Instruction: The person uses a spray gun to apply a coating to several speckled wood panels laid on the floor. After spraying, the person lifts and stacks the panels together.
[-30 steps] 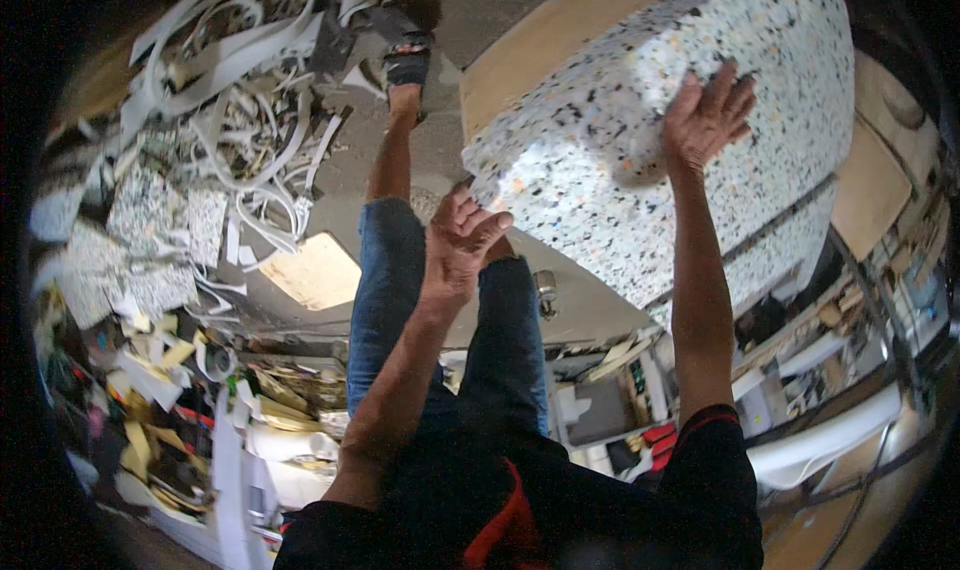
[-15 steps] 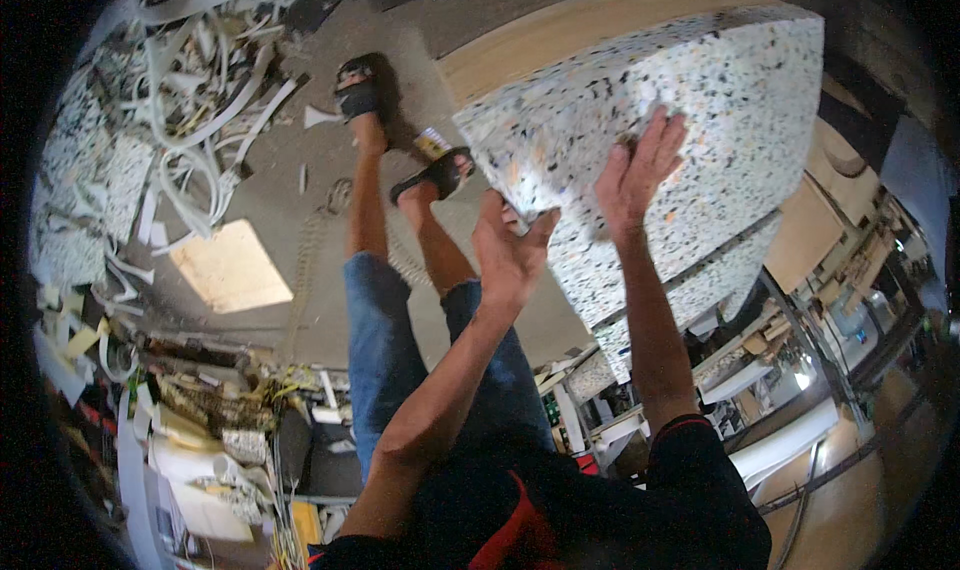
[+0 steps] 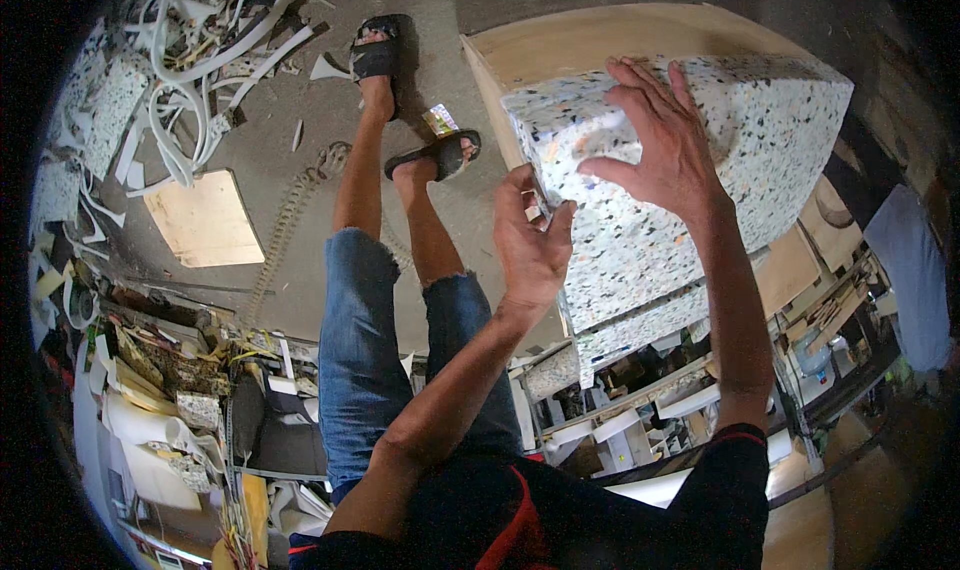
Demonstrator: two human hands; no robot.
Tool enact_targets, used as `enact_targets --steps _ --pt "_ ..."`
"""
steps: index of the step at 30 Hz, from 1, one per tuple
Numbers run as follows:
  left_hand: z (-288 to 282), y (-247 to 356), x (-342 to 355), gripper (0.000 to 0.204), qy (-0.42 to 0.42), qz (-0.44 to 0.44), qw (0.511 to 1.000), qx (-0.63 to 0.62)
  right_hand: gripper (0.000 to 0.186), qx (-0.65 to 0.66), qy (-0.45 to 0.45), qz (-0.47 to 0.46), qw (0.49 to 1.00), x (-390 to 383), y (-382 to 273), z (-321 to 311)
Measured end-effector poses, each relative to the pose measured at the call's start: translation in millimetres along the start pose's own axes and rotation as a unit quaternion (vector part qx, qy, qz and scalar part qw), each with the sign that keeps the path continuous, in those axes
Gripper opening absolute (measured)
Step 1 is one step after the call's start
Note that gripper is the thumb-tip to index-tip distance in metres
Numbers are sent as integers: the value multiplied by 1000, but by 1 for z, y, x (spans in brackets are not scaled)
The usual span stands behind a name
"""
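A thick white foam sheet (image 3: pixel 660 280), speckled with black and orange bits, lies over a pale wooden panel or box (image 3: pixel 620 35) whose far part shows beyond it. My left hand (image 3: pixel 532 255) is at the foam's left edge, its fingers and thumb curled around that edge; the fingertips are partly hidden. On the upper part of the foam rests my right hand (image 3: pixel 665 160), fingers stretched out toward the far bend and thumb spread to the left. Below, the near edge of the foam hangs over in a folded or layered strip.
Foam offcuts and curled white strips (image 3: pixel 185 130) pile up on the floor at far left. A flat pale board (image 3: pixel 205 220) and a coiled hose (image 3: pixel 275 250) lie nearer. Cluttered shelves (image 3: pixel 630 440) stand below the foam. My sandalled feet (image 3: pixel 430 160) are left of the wooden piece.
My right hand has moved right and farther up the foam, toward its far bend. The left hand stays at the left edge. The whole view has shifted slightly.
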State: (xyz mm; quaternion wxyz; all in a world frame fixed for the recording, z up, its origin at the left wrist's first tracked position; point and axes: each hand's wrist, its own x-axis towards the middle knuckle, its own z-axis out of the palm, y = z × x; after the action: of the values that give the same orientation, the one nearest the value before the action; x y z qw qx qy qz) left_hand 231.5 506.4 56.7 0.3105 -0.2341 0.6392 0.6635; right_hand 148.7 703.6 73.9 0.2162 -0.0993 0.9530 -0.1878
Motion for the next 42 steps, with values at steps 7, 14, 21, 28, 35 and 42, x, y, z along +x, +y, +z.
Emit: enact_targets --steps 7,14,21,28,35,42 --pt "4 -7 2 63 28 -18 999 -8 60 25 -27 7 999 6 -9 0" --pt "6 -5 6 64 33 15 999 15 54 23 43 -54 997 10 -7 9" --pt "4 9 9 70 24 -22 999 22 50 47 38 -89 994 12 -3 13" --pt "4 9 21 57 35 23 998 49 48 45 50 -96 993 19 0 20" --pt "5 3 24 41 56 41 997 39 49 30 59 -87 994 21 1 26" --pt "0 4 26 40 73 56 985 145 89 -61 207 127 968 -32 3 40"
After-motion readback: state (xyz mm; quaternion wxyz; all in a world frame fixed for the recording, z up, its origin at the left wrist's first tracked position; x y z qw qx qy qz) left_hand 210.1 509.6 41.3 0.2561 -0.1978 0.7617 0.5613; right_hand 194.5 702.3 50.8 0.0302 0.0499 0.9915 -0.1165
